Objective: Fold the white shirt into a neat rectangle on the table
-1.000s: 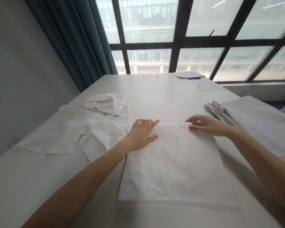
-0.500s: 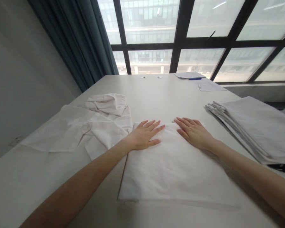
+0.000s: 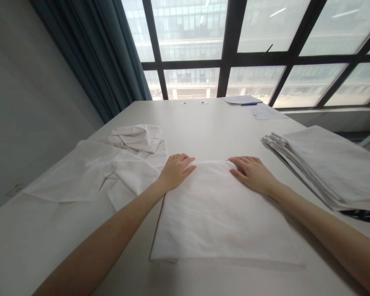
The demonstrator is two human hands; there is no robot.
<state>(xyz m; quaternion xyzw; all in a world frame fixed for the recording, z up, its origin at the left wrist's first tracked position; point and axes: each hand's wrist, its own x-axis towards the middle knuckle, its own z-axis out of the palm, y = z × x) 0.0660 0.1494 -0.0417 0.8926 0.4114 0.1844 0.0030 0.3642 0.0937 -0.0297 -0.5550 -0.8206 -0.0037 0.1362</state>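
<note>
A white folded cloth (image 3: 222, 213) lies flat in front of me, its near edge toward the bottom of the view. My left hand (image 3: 178, 168) is at its far left corner, fingers bent over the far edge and thumb on top. At the far right corner, my right hand (image 3: 251, 172) has its fingers curled along the same edge, with the thumb lying on the cloth. Both hands look closed on that edge, though the fingertips are partly hidden.
Crumpled white cloth (image 3: 126, 160) lies to the left on the white table (image 3: 200, 127). A stack of folded white cloths (image 3: 336, 164) sits at the right. Papers (image 3: 242, 99) and a blue pen (image 3: 249, 104) are by the window at the far end.
My left hand has slid left to the corner, its spread fingers drawing together over the edge. The right hand's flat fingers have curled at the far edge.
</note>
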